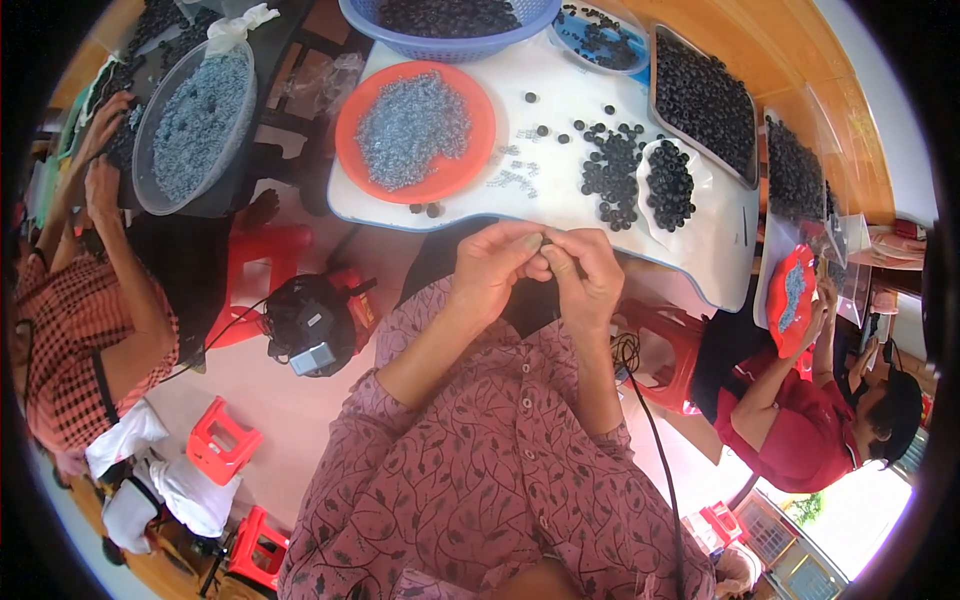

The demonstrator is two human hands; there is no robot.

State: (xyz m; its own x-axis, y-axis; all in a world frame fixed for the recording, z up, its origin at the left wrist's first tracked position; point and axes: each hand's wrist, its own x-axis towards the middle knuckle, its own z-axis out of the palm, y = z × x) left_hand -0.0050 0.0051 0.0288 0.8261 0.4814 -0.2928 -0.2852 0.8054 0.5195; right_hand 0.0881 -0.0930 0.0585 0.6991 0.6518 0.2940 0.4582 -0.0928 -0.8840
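Your left hand (497, 265) and right hand (586, 272) meet, jointly pinching a small dark piece (545, 241) near the white surface (550, 203).

The table (560, 203) is white, rimmed in blue. At its left end is a plate (346, 130), bright orange-red, heaped with glassy grey-blue bits (410, 130); by its far edge, a violet-blue basin (450, 45). The loose pieces (610, 178) towards the table's right are black, and so is the pile (705, 95) in the tray (703, 151) there — silver, that one. Just in front of the table, the held piece (545, 241) looks dark, against a dusty-pink shirt (450, 480) patterned with dark vines and leaves. Left of the table I see a black-and-pink checked shirt (70, 350), red stools (222, 455) and pink floor (290, 430); to its right, another shirt (790, 435) — crimson.
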